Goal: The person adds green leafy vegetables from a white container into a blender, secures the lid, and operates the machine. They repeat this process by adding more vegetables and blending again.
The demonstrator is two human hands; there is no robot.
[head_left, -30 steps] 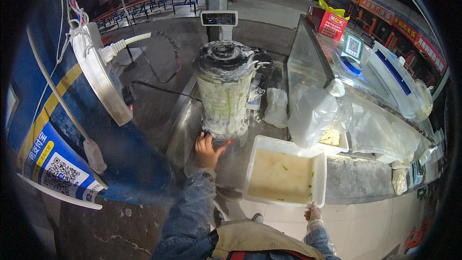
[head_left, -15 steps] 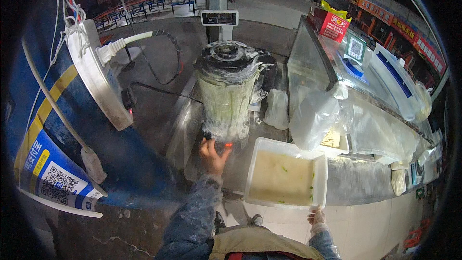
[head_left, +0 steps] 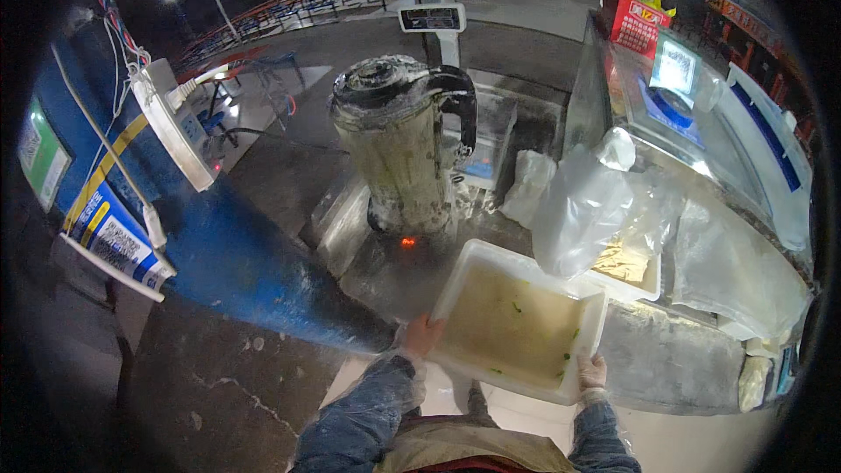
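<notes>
A white rectangular plastic tub (head_left: 447, 298) holds cloudy beige liquid (head_left: 512, 320) with a few green bits floating in it. My left hand (head_left: 422, 335) grips the tub's left rim, and my right hand (head_left: 592, 372), in a thin clear glove, is closed on its lower right corner. Behind the tub and to its left stands a blender (head_left: 394, 158) with a smeared jug, a black lid and a black handle. Its base shows a small red lit display (head_left: 408, 243). Neither hand touches the blender.
Right of the tub, a clear plastic bag (head_left: 583, 219) hangs over a white box of yellowish pieces (head_left: 624, 260). A glass-topped counter (head_left: 604, 96) runs along the right. A power strip (head_left: 171, 127) with cords hangs at left by a blue panel (head_left: 254, 250). A scale display (head_left: 432, 17) stands behind.
My left hand has left the blender's base and come down to the tub's left rim. My right hand keeps its hold. The view has shifted, and the blender display now shows clearly.
</notes>
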